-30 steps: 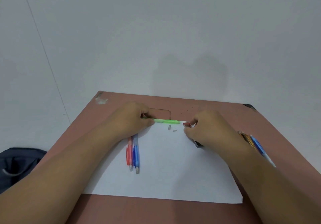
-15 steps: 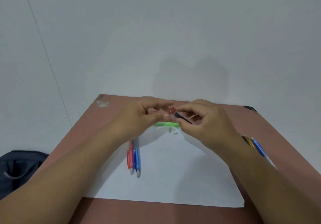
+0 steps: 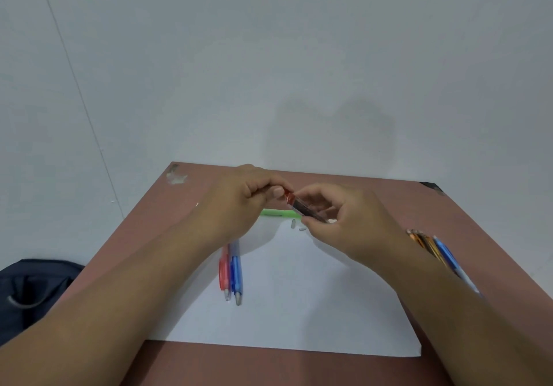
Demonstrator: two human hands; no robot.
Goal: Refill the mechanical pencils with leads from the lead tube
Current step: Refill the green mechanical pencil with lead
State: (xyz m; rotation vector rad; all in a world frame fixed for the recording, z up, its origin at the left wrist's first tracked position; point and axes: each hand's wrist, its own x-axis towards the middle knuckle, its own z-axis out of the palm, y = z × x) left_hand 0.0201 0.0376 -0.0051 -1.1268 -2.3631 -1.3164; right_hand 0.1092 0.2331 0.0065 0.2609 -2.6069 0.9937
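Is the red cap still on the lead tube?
Yes, it looks on: the red cap sits at the end of the lead tube, pinched by the left hand.

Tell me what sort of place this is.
Probably a plain desk against a bare wall, set up for stationery work: a reddish-brown table with a white paper sheet, mechanical pencils on it, and a dark bag on the floor.
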